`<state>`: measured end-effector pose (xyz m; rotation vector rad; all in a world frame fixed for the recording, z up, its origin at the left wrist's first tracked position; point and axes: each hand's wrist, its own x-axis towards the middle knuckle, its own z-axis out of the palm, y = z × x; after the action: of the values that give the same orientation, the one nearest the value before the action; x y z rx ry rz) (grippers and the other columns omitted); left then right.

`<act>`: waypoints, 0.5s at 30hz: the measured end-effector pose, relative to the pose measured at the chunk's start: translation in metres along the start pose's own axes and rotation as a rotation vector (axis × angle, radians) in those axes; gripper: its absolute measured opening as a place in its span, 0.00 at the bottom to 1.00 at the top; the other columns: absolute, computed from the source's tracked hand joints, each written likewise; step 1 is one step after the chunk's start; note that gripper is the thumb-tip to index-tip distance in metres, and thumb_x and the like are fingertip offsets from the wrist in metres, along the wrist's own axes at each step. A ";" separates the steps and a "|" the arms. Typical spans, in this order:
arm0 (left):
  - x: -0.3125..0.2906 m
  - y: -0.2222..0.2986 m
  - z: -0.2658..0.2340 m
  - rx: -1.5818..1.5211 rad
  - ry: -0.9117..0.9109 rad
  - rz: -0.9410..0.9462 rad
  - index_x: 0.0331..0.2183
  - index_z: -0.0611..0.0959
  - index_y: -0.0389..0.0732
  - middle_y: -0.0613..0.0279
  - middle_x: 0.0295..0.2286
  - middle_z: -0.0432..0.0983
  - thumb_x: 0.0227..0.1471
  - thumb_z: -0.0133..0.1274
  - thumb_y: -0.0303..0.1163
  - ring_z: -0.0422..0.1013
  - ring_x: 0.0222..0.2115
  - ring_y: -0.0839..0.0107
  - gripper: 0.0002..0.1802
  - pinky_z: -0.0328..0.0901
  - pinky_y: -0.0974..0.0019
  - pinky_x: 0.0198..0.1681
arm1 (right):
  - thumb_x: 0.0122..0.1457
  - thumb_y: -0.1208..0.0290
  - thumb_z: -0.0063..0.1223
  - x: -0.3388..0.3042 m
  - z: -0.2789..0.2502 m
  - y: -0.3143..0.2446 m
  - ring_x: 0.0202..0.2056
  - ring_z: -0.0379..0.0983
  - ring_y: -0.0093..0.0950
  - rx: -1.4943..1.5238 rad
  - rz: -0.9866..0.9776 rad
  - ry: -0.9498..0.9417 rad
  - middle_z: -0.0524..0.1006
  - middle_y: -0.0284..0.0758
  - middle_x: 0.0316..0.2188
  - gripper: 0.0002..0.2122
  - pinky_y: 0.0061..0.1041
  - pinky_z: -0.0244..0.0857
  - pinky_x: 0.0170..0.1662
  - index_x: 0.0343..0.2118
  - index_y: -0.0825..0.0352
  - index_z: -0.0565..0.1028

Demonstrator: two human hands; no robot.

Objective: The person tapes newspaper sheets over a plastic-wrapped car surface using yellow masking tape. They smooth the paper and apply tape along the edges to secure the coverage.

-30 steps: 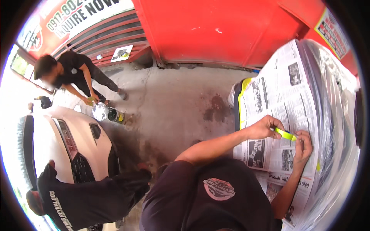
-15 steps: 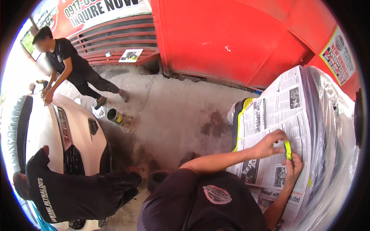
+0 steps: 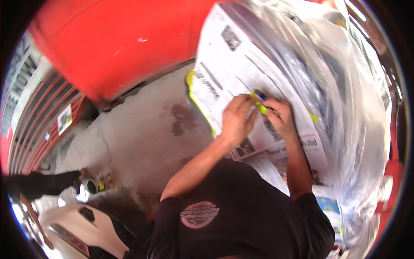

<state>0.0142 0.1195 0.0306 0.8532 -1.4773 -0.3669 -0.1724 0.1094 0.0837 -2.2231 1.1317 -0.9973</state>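
Note:
A small roll of yellow-green masking tape (image 3: 253, 93) with a blue inner side is between my hands, above newspaper sheets (image 3: 224, 64). My left hand (image 3: 236, 120) is closed, its fingertips pinching the roll's side. From the other side my right hand (image 3: 281, 118) is closed too, thumb and fingers at the short bright end of the tape. The fingers partly hide the roll. The newspaper covers a panel whose left edge carries yellow-green tape (image 3: 199, 101). Clear plastic sheeting (image 3: 345, 99) wraps the surface on the right.
A red wall panel (image 3: 120, 43) stands beyond the concrete floor (image 3: 129, 138). At the lower left are a white car's front (image 3: 82, 224), an open can (image 3: 92, 186) and a person's dark-trousered leg (image 3: 47, 183). A slatted red grille (image 3: 39, 116) lines the left side.
My view has turned right, so the newspaper-covered panel sits more centrally. My hands have come closer together around the tape, which was held as an upright bright strip before.

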 end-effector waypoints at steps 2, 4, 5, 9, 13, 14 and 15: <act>0.001 0.002 0.004 -0.020 0.014 0.023 0.38 0.85 0.37 0.51 0.37 0.80 0.47 0.64 0.18 0.78 0.37 0.49 0.13 0.72 0.54 0.40 | 0.54 0.77 0.50 -0.002 -0.002 -0.003 0.23 0.75 0.26 0.016 -0.003 0.041 0.77 0.38 0.22 0.10 0.28 0.67 0.29 0.35 0.74 0.81; -0.002 0.003 0.004 -0.059 -0.001 0.093 0.36 0.85 0.35 0.51 0.35 0.79 0.48 0.63 0.16 0.77 0.35 0.50 0.11 0.72 0.56 0.38 | 0.55 0.78 0.51 -0.006 -0.004 -0.003 0.24 0.77 0.28 0.042 0.026 0.065 0.79 0.39 0.23 0.10 0.28 0.68 0.30 0.36 0.75 0.80; -0.003 0.004 0.001 -0.067 -0.007 0.155 0.36 0.85 0.34 0.51 0.35 0.79 0.48 0.62 0.16 0.77 0.34 0.50 0.10 0.72 0.56 0.38 | 0.55 0.78 0.51 -0.006 -0.003 -0.003 0.24 0.77 0.28 0.050 0.024 0.091 0.79 0.39 0.23 0.10 0.28 0.68 0.30 0.36 0.75 0.80; 0.003 0.017 -0.021 -0.128 0.137 0.269 0.36 0.84 0.32 0.52 0.34 0.79 0.53 0.60 0.16 0.77 0.34 0.57 0.06 0.71 0.59 0.39 | 0.57 0.81 0.50 -0.009 -0.004 0.001 0.25 0.76 0.27 -0.026 -0.005 0.118 0.79 0.40 0.26 0.09 0.27 0.69 0.31 0.37 0.76 0.79; 0.040 -0.008 -0.026 -0.430 -0.011 -0.249 0.40 0.83 0.32 0.55 0.40 0.81 0.65 0.52 0.25 0.77 0.41 0.64 0.08 0.71 0.61 0.48 | 0.58 0.75 0.50 -0.011 -0.003 -0.008 0.27 0.76 0.26 0.010 0.164 0.111 0.79 0.37 0.25 0.10 0.27 0.67 0.32 0.37 0.74 0.80; 0.054 -0.027 -0.010 -0.676 -0.118 -0.442 0.42 0.83 0.32 0.55 0.44 0.81 0.68 0.49 0.28 0.76 0.45 0.66 0.11 0.71 0.61 0.51 | 0.58 0.73 0.50 -0.007 -0.007 -0.012 0.28 0.76 0.26 0.013 0.243 0.095 0.80 0.36 0.24 0.11 0.27 0.67 0.33 0.38 0.74 0.81; 0.067 -0.042 0.006 -0.807 -0.126 -0.460 0.44 0.82 0.33 0.56 0.47 0.80 0.68 0.48 0.28 0.75 0.47 0.67 0.11 0.70 0.61 0.52 | 0.60 0.72 0.49 -0.008 -0.010 -0.005 0.28 0.75 0.24 -0.036 0.159 0.074 0.80 0.34 0.24 0.12 0.25 0.67 0.33 0.38 0.74 0.81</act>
<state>0.0270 0.0430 0.0486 0.4968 -1.0743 -1.2778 -0.1805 0.1182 0.0900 -2.1011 1.3460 -1.0070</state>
